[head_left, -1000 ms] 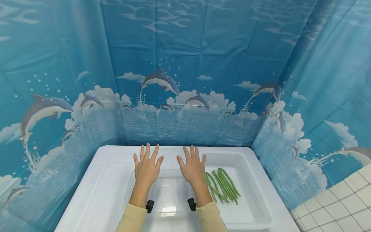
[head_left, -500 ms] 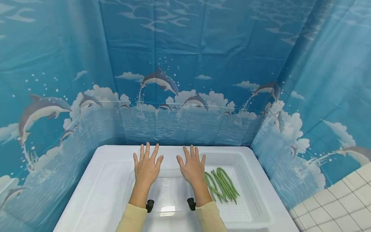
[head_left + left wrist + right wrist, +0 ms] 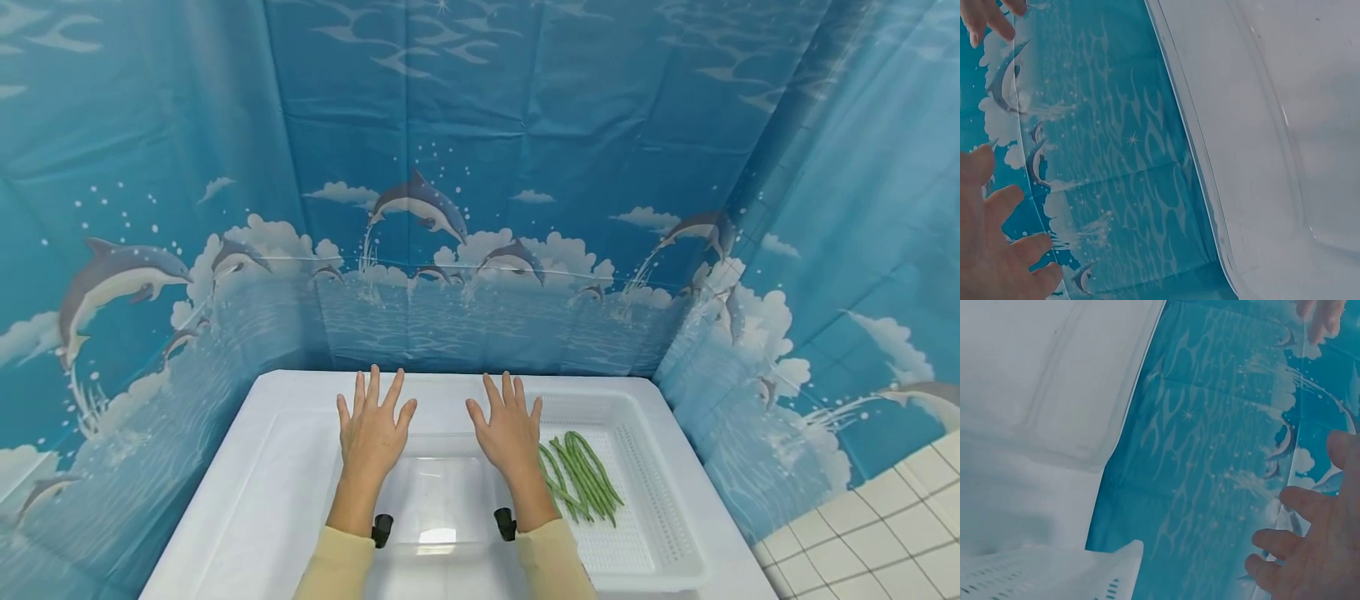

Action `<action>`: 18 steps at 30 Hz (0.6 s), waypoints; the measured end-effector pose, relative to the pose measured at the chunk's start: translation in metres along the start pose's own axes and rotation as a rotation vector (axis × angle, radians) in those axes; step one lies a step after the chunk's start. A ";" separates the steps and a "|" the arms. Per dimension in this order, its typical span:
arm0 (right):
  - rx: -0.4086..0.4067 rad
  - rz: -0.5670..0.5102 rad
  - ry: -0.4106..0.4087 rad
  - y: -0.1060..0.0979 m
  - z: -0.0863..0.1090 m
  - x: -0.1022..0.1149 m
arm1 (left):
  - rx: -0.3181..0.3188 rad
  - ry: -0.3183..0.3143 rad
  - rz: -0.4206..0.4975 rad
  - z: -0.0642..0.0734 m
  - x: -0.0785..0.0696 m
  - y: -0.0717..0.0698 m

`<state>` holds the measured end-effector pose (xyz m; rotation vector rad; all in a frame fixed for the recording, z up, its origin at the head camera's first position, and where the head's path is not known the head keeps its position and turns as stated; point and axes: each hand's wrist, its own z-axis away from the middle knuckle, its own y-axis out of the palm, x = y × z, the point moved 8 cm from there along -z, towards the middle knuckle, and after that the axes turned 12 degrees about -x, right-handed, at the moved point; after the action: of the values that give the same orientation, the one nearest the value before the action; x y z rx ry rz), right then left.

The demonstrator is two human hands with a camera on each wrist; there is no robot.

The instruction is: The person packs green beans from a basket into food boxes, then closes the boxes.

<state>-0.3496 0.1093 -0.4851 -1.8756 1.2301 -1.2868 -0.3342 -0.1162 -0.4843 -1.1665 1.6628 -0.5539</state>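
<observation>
Both hands hover palm-down above a white table, fingers spread and holding nothing. In the head view my left hand (image 3: 373, 437) is over the left side of a clear plastic container (image 3: 438, 500). My right hand (image 3: 510, 442) is above the container's right side, near a white perforated basket (image 3: 660, 508). Several long green beans (image 3: 588, 479) lie in that basket, some partly hidden by the right wrist. The left wrist view has the left hand (image 3: 1004, 244) at its lower left, apart from the container. Similarly, the right hand (image 3: 1313, 544) shows at the right wrist view's lower right.
A white cloth-like cover spreads over the table (image 3: 262, 467), left of the container. Blue dolphin-print curtains (image 3: 480, 325) enclose the back and sides. White tiles (image 3: 877, 517) show at the lower right. Each wrist wears a small black camera (image 3: 382, 530).
The two hands have moved slightly apart, the left one leftward and the right one rightward. The head view has shifted a little. Basket and beans stay in place.
</observation>
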 end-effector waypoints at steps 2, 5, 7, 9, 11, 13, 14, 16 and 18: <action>0.001 0.004 0.001 -0.003 -0.001 -0.003 | 0.005 -0.007 -0.005 0.000 0.005 -0.002; 0.002 0.015 0.005 -0.008 -0.002 -0.008 | 0.013 -0.017 -0.013 -0.001 0.013 -0.004; 0.003 0.015 0.011 -0.010 -0.002 -0.011 | 0.017 -0.028 -0.013 -0.001 0.018 -0.006; 0.002 0.012 0.015 -0.011 -0.002 -0.013 | 0.024 -0.041 -0.011 0.000 0.024 -0.009; 0.007 0.008 0.019 -0.011 0.000 -0.015 | 0.028 -0.055 0.001 0.002 0.030 -0.010; 0.007 0.011 0.021 -0.012 0.001 -0.019 | 0.035 -0.065 0.005 0.005 0.036 -0.011; 0.005 0.016 0.021 -0.012 0.002 -0.021 | 0.038 -0.069 0.006 0.006 0.038 -0.011; 0.006 0.029 0.026 -0.013 0.003 -0.026 | 0.043 -0.080 0.012 0.010 0.044 -0.011; -0.002 0.036 0.032 -0.015 0.005 -0.031 | 0.047 -0.088 0.018 0.014 0.049 -0.011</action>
<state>-0.3432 0.1437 -0.4878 -1.8320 1.2761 -1.3013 -0.3192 -0.1623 -0.5033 -1.1258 1.5758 -0.5201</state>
